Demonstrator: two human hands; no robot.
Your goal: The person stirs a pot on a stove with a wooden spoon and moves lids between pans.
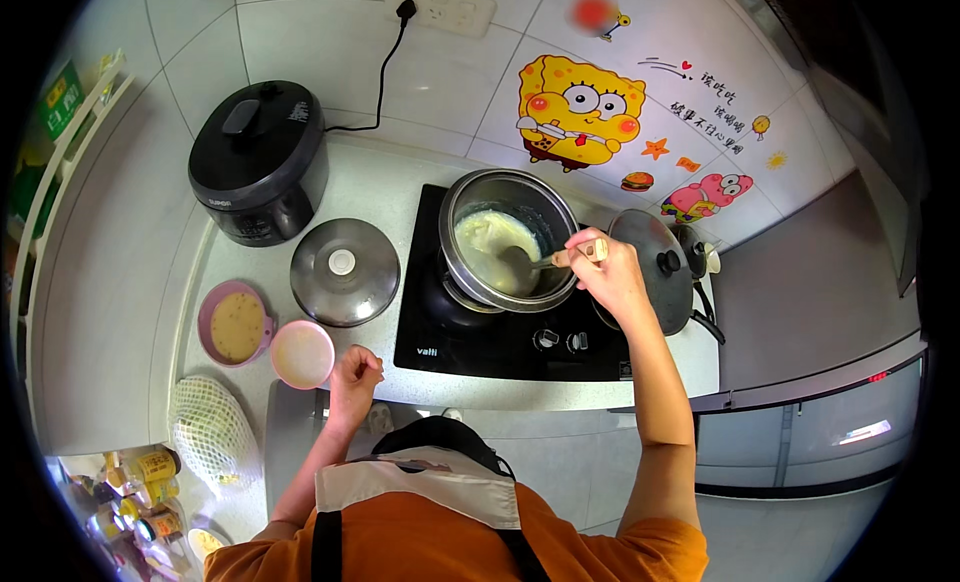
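My right hand grips the wooden handle of a metal ladle, whose bowl dips into a pale, milky soup. The soup fills the lower part of a deep stainless steel pot on the left burner of a black gas cooktop. Loosely curled, my left hand holds nothing visible and hovers by the counter's front edge. Beside it is a small pink bowl with pale contents. A larger pink bowl of yellowish liquid with bits stands to its left. A domed metal lid with a white knob rests left of the cooktop.
A black electric pressure cooker stands at the back left, its cord plugged into a wall socket. Right of the pot sits a lidded pan with its handle pointing frontward. Produce in a foam net and several bottles lie at lower left.
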